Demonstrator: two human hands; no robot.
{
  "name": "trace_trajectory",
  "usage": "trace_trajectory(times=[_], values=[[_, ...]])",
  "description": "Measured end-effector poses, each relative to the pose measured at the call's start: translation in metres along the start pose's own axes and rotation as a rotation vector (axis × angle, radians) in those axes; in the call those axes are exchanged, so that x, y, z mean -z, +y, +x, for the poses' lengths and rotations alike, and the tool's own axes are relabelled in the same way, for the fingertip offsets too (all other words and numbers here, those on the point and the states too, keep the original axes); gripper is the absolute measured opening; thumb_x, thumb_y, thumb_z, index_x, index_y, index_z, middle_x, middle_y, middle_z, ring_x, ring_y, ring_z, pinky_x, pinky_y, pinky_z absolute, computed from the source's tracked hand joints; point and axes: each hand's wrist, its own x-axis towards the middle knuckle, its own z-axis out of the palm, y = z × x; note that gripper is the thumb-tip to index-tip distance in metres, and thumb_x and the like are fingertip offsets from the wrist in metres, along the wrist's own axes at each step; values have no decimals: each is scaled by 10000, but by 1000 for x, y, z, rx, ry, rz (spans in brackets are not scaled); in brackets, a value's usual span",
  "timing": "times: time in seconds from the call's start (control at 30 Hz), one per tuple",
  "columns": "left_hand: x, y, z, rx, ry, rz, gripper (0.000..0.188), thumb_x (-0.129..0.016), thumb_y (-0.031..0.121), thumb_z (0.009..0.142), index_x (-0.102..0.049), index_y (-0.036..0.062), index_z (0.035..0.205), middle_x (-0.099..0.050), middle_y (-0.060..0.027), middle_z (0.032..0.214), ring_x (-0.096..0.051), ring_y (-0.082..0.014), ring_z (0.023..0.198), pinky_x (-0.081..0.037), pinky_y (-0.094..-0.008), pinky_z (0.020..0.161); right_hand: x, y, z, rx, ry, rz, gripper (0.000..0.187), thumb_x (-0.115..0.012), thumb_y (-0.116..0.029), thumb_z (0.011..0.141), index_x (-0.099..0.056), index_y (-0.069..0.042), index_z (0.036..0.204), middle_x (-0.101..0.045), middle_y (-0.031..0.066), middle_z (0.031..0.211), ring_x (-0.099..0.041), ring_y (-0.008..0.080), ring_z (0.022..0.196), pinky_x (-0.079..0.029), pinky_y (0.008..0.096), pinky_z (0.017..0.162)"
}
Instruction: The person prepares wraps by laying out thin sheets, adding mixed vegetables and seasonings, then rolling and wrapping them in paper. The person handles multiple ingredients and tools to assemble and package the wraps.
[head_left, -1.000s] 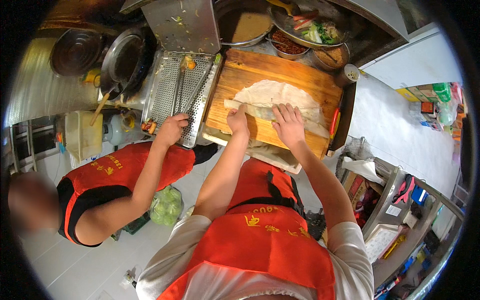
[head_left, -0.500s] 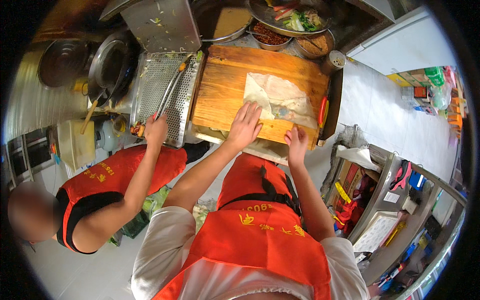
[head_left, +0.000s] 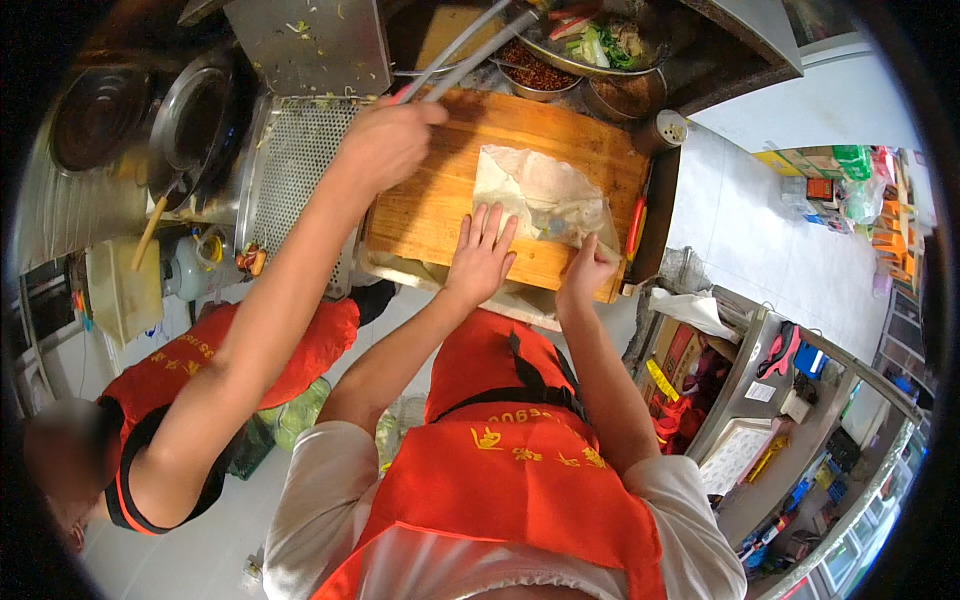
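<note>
A thin pale flatbread (head_left: 545, 178) lies partly folded on the wooden cutting board (head_left: 425, 215), and some filling shows dimly through its lower part. My left hand (head_left: 482, 258) rests flat on its lower left edge with the fingers stretched out. At the lower right corner my right hand (head_left: 588, 272) pinches the flatbread's edge between thumb and fingers.
From the left a co-worker's hand (head_left: 385, 145) reaches over the board's far left corner with tongs (head_left: 465, 55), towards a pan of vegetables (head_left: 612, 48). A perforated metal tray (head_left: 290, 160) stands left. A red-handled tool (head_left: 635, 228) lies along the board's right edge.
The co-worker's hand and tongs have swung from the perforated tray up to the pan. My right hand has shifted slightly up and now grips the flatbread's corner, which has folded inward a little.
</note>
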Motion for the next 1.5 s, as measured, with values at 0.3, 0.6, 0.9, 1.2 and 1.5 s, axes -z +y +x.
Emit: trace_trajectory(times=[0.3,0.6,0.9,1.2,1.5], values=[[-6,3,2,-9,67,-73,613,-587,290,920,-380,85,1458,-274,-225,1530,-235,-439,1413,-230,-584,1131,6,6,26,55,-60,33,166,-634,-151,903,-587,-26,1001,-606,88,963,-581,208,801,-451,349,687],[-5,-9,5,-90,79,-120,638,-615,273,897,-374,72,1452,-290,-216,1526,-255,-439,1407,-240,-557,1141,2,-4,-1,1393,-669,-799,384,-639,-249,874,-532,-43,1180,-429,185,1426,-338,375,1389,-274,493,1149],[10,-21,43,-197,143,-50,506,-658,213,869,-516,47,1326,-457,-114,1431,-455,-320,1249,-392,-444,997,-9,-44,21,1528,-903,-983,650,-709,-367,807,-455,-67,1326,-433,153,1403,-388,369,1323,-331,470,1110],[31,-26,22,-322,-90,-188,393,-637,285,894,-593,36,1195,-597,-129,1142,-563,-321,1061,-436,-421,968,13,-29,22,1325,-1189,-769,434,-640,-367,890,-567,-86,1213,-602,149,1094,-574,314,1055,-437,437,938],[33,-20,31,-207,86,-191,558,-690,344,850,-506,96,1315,-502,-144,1282,-455,-332,1207,-365,-446,1011,-31,-43,54,1144,-1205,-739,383,-657,-405,867,-642,-101,1098,-642,131,902,-629,321,930,-473,464,799]])
